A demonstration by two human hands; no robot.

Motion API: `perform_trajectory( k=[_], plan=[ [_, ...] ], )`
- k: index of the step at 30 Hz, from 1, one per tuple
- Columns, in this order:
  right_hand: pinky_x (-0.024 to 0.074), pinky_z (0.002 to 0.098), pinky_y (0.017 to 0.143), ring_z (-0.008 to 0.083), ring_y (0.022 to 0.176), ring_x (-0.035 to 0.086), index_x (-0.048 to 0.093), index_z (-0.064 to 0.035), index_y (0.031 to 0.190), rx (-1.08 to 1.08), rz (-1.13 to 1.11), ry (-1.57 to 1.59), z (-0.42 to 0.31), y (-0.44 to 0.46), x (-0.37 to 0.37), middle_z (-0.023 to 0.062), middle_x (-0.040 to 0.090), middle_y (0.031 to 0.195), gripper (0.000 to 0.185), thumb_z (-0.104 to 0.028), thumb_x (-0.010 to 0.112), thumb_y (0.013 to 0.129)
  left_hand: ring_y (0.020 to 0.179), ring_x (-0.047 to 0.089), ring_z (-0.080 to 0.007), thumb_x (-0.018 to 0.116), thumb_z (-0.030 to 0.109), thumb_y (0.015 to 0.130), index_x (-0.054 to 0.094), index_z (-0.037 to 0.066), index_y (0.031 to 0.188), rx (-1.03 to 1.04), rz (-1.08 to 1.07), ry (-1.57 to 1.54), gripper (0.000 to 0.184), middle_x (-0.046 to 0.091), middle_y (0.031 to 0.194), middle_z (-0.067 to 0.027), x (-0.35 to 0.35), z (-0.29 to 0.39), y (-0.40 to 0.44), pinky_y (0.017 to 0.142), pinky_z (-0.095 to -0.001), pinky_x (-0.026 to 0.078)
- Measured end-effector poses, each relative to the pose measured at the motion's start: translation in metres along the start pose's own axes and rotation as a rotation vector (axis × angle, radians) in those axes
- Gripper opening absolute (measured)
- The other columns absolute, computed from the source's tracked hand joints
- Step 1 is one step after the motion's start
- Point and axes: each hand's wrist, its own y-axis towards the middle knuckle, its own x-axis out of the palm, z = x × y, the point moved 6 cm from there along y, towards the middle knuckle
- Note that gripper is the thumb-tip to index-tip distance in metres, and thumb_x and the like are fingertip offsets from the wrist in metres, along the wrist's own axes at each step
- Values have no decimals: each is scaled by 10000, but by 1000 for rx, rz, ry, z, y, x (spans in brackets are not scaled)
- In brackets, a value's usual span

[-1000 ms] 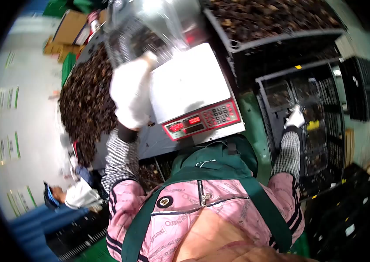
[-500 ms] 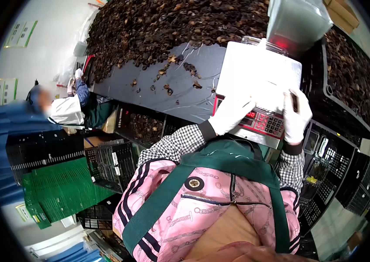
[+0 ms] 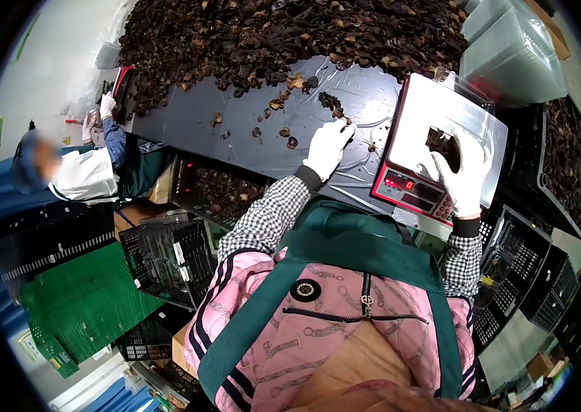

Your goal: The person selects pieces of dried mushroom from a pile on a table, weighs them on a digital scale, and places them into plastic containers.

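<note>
The left hand (image 3: 327, 147), gloved in white, rests over the dark plastic-covered tabletop (image 3: 235, 145) with its fingers drawn close together; whether the tips pinch anything I cannot tell. A small clump of dried brown fungus (image 3: 331, 103) lies just beyond those fingertips, on the side away from the body; its long axis slants towards them, and this hand is much the nearer of the two. The large fungus heap (image 3: 290, 41) spreads farther out past the clump; the red-framed digital scale (image 3: 408, 130) stands to the right of the left grip, between it and the other hand. The right hand (image 3: 467, 175) is over the weighing plate, thumb and fingers curved apart around a dark fungus patch (image 3: 443, 145); whether they press on it is unclear; beyond its fingers, past the plate's far edge, sits a clear plastic container (image 3: 469, 89).
</note>
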Motion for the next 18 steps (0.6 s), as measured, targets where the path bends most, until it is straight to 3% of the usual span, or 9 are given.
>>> perform_trajectory(
  k=[2,5,6,8,9,10,12,14,18],
  plan=[
    [230,465,1163,257,1310,488,581,-93,1337,19,45,-61,-12,4,-11,102,624,1281,630,-334,796,796,943,599,-315,607,72,862,671,91,1057,13,-64,17,206,629,984,-107,14,-12,-2,812,-406,496],
    [389,434,1079,290,1205,564,618,-47,1273,130,193,304,-40,-3,-25,139,635,1238,463,-182,734,846,925,602,-313,624,103,883,673,82,1031,-108,119,-199,157,633,965,-111,-6,-30,-2,802,-403,492],
    [470,399,990,286,1121,610,652,-15,1196,153,191,435,-56,-5,-25,150,652,1183,345,-92,679,861,898,604,-313,637,131,901,667,72,993,-168,168,-232,114,630,935,-118,-13,-40,1,795,-401,488],
    [530,338,871,214,963,668,667,1,1148,234,65,699,-88,-10,-4,124,688,1068,243,-32,575,925,886,605,-317,659,150,893,660,59,927,-260,214,-245,98,628,898,-123,-27,-62,14,785,-404,485],
    [541,305,818,182,880,680,667,1,1154,388,-95,923,-105,-12,18,111,702,1018,235,-45,517,980,885,604,-317,669,157,887,658,55,910,-321,212,-259,104,629,893,-124,-34,-71,22,781,-405,483],
    [541,287,796,162,847,681,664,16,1147,501,-181,1194,-121,-16,47,102,709,982,235,-76,494,1015,877,603,-312,687,164,874,651,43,893,-232,265,-234,127,625,876,-121,-40,-74,30,777,-408,477],
    [532,254,715,130,785,663,657,46,1135,692,-382,1390,-139,-26,99,104,711,973,299,-190,497,1044,965,606,-318,674,122,866,662,42,918,-59,225,-202,96,661,1007,-133,-41,-74,49,854,-402,483],
    [527,259,686,140,748,651,651,41,1113,835,-444,1525,-147,-33,138,100,697,957,347,-266,506,1043,1072,591,-328,643,63,839,674,55,1005,108,185,-193,169,657,1173,-142,-12,-85,57,935,-402,474],
    [546,290,672,166,732,652,615,30,1127,1053,-502,1735,-152,-36,189,103,673,930,381,-322,494,1044,1041,568,-332,544,39,859,622,68,1158,201,-60,-123,310,626,1108,-138,-5,-80,60,894,-402,472]
  ],
)
